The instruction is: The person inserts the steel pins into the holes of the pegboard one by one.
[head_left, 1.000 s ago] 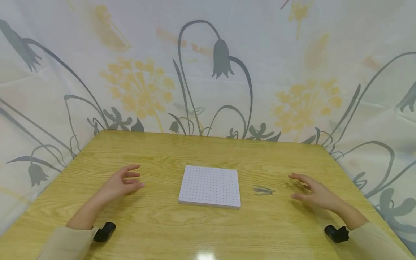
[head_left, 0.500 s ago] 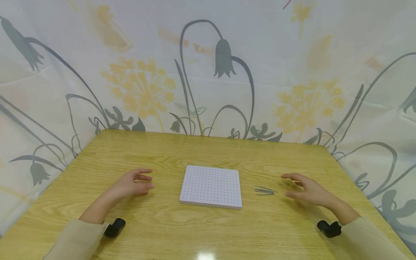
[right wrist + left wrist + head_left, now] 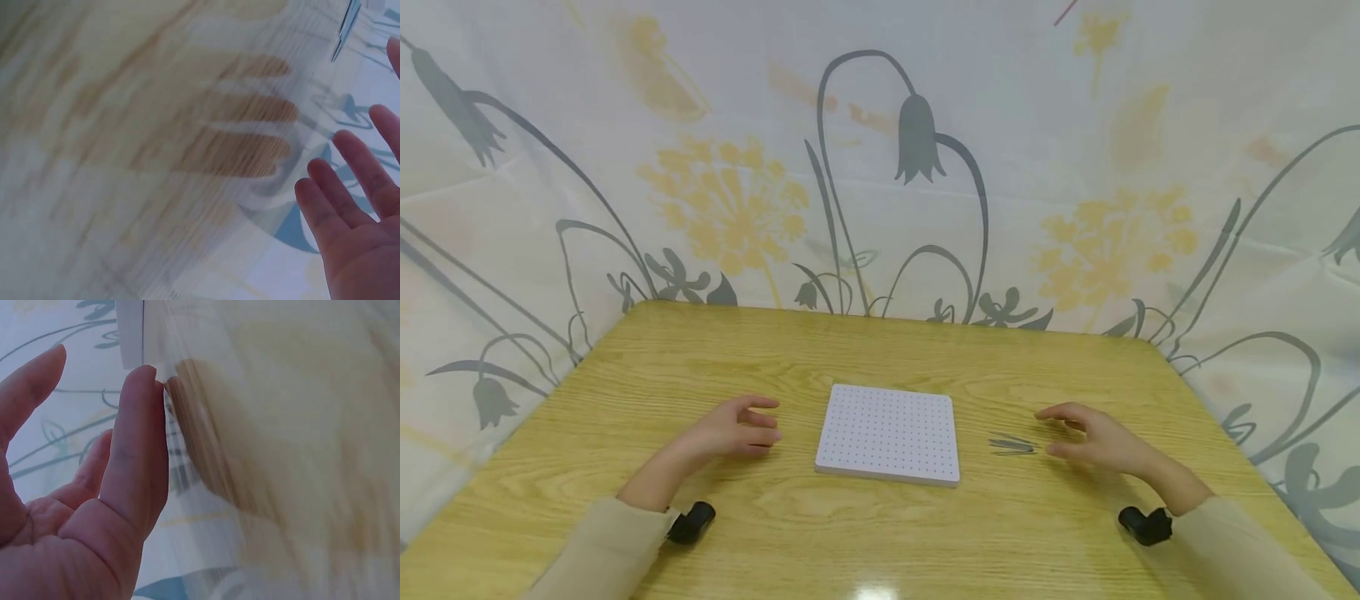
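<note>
By the table's (image 3: 820,542) back edge is flowery cloth (image 3: 1037,75). Between the side edges, a white board (image 3: 887,435) parts the left hand (image 3: 733,431) from gray sticks (image 3: 1013,446) near the right hand (image 3: 1101,437). Both hold nothing, thumb and fingers apart.

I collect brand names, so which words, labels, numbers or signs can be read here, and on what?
There are none to read: the white, dotted rectangular board, yellow wooden table and white flower-patterned backdrop show no lettering.
The thin grey pieces are too small to tell.
</note>
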`<state>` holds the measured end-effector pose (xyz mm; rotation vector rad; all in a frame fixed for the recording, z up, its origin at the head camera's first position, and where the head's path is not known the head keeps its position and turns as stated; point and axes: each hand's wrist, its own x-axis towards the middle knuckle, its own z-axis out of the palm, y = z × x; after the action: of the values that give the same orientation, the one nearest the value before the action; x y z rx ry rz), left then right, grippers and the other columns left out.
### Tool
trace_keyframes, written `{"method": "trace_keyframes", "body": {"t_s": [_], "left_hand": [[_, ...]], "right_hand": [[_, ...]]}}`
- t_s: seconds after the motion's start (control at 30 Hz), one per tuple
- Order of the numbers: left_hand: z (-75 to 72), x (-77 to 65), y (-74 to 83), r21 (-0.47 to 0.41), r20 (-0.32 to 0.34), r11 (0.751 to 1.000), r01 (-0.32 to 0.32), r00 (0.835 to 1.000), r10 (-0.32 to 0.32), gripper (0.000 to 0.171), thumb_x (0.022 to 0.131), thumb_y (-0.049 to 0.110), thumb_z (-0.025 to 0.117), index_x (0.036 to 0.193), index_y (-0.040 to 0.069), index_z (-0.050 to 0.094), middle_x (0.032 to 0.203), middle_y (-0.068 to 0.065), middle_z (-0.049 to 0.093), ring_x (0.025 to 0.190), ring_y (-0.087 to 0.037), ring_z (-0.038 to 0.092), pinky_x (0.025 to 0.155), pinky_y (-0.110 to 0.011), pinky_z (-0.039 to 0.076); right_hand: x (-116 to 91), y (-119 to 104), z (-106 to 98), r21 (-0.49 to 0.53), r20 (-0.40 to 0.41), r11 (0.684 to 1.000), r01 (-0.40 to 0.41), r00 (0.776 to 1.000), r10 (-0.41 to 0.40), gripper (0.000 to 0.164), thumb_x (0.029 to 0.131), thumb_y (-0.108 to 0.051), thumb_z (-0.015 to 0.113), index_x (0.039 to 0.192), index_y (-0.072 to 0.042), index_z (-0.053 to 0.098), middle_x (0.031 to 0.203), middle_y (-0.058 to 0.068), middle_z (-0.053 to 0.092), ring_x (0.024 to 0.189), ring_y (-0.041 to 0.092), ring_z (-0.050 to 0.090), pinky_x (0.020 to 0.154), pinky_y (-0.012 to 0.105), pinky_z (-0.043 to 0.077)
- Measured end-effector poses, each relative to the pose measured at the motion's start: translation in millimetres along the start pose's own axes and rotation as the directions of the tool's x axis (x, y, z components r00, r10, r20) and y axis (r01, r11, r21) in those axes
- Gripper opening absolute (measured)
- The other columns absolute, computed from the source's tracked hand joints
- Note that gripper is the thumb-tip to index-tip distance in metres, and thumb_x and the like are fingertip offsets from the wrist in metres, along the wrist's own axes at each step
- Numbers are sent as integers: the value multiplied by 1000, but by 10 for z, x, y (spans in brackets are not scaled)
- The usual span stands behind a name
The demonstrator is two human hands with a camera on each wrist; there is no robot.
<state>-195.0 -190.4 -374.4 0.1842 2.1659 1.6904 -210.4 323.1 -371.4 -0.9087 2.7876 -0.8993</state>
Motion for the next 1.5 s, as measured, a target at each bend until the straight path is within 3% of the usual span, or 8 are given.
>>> {"method": "trace_keyframes", "body": {"t_s": [0.27, 0.63, 1.0, 1.23, 1.5], "left_hand": [[131, 67, 42, -39, 27, 999, 17, 1000, -16, 66, 85, 8, 68, 136, -11, 32, 123, -30, 46, 95, -28, 61, 81, -38, 52], [248, 146, 78, -64, 72, 997, 40, 997, -35, 64, 85, 5, 66, 136, -11, 31, 120, -28, 48, 95, -28, 60, 81, -39, 52], [421, 223, 99, -69, 79, 994, 83, 994, -77, 65, 82, -1, 68, 135, -10, 33, 114, -26, 50, 89, -25, 61, 78, -38, 53], [466, 234, 104, 11, 94, 999, 37, 995, -37, 65, 79, -7, 69, 133, -11, 34, 99, -19, 56, 82, -21, 61, 75, -35, 54], [476, 228, 114, 34, 110, 999, 17, 994, -20, 65, 79, -7, 69, 133, -11, 33, 99, -18, 55, 83, -21, 60, 76, -36, 54]], "right_hand": [[112, -1, 22, -37, 48, 998, 60, 997, -58, 40, 87, -20, 67, 117, 5, 58, 114, 17, 59, 104, 35, 54, 86, 47, 46], [216, -5, 59, -4, 69, 988, 153, 986, -153, 29, 86, -10, 68, 109, 5, 61, 103, 15, 62, 93, 26, 60, 78, 35, 51], [360, -58, 104, 57, 124, 995, 87, 988, -94, 18, 86, -7, 66, 101, 3, 65, 95, 10, 62, 84, 20, 59, 72, 31, 51], [436, -10, 148, 92, 171, 996, -6, 985, -10, 14, 88, -10, 64, 97, 0, 65, 91, 3, 61, 79, 11, 56, 67, 26, 50], [479, -27, 165, 117, 201, 992, -43, 979, 18, 11, 88, -8, 64, 93, 2, 63, 84, 1, 59, 72, 9, 53, 62, 25, 48]]}}
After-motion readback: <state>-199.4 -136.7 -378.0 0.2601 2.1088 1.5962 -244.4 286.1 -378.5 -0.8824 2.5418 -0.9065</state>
